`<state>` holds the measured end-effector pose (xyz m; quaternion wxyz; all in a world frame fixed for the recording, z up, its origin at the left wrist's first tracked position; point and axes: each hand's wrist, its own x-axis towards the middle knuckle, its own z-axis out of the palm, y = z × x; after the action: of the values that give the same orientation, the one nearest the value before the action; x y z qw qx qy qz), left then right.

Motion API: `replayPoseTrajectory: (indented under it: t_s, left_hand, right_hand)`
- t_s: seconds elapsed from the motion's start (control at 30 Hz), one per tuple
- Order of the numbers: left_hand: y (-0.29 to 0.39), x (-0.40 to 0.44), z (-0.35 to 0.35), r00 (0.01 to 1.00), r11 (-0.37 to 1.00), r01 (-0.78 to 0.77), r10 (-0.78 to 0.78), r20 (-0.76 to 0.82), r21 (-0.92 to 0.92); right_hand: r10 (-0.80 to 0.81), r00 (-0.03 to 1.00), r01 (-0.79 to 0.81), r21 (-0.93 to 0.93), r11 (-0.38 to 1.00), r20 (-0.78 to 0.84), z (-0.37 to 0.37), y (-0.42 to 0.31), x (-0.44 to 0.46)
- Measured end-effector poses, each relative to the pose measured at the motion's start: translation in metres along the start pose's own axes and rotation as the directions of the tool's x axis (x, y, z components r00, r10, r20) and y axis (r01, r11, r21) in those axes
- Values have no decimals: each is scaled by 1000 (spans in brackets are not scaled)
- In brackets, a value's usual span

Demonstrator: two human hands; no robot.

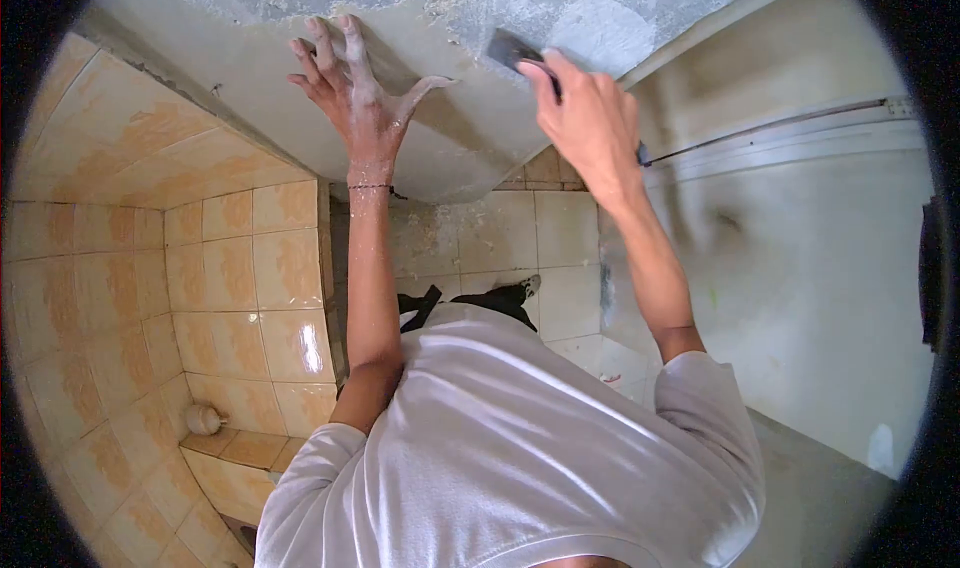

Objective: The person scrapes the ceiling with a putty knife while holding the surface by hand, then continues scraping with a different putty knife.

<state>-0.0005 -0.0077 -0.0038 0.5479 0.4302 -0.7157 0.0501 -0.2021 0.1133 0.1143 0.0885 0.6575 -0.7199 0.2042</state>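
Far left: orange-and-cream wall tiles [290, 261], outboard of the left forearm and apart from both hands. Next, left hand [362, 93] on the smooth grey part of the plaster wall [230, 43], fingers spread, thumb extended toward the right, palm to the wall, pale dust over the knuckles. Left forearm nearly straight ahead of the body, dark bracelet [372, 185] at the wrist. No tool visible in this hand.

Center right: flat-bladed scraper [512, 50] at the lower border of the rough blue-grey patch [505, 3], well apart from the left thumb. Long axis oblique, blade to the upper left, grip end to the lower right. Nearer hand: right hand [590, 118], directly behind the blade, fingers curled and pinching the scraper's grip, knuckles toward the camera. Right forearm angled inward from the elbow, wrist to the right of the blade. Blade contact with the wall: not possible to confirm from this view.

Beyond the right knuckles, round pale patch [600, 33]. Far right: thin dark cable [770, 128] along the side wall [780, 228].
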Motion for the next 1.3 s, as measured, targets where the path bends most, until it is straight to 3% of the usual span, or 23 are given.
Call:
replayPoseTrajectory:
  t_s: [0.2,0.67,0.8,0.87,0.97,1.13,1.23,1.3]
  left_hand:
    - [-1,-3,-1,1000,1000,-22,22,-1,-3]
    - [-3,-3,1,1000,1000,-2,2,1,-2]
    - [1,-1,0,1000,1000,2,-2,-2,-7]
    - [1,-1,1,1000,1000,0,0,-19,-6]
    - [-2,0,1,1000,1000,8,-7,-12,10]
    - [-2,-2,-1,1000,998,5,-7,25,55]
    - [0,-1,-3,1000,996,5,-8,28,85]
    - [-1,-4,-2,1000,997,5,-7,31,75]
  right_hand:
    - [-66,997,67,-53,996,27,5,-14,6]
    - [76,997,-75,-38,996,20,-3,0,-3]
    - [19,999,-20,29,999,26,6,-8,1]
    - [143,990,-144,108,984,20,-4,-1,-2]
    - [68,991,-45,188,981,-115,-4,-1,7]
    - [138,990,-124,233,964,-42,-3,-19,9]
    - [134,975,-71,324,944,-177,23,4,-1]
    - [164,973,-92,381,920,-161,15,-12,6]
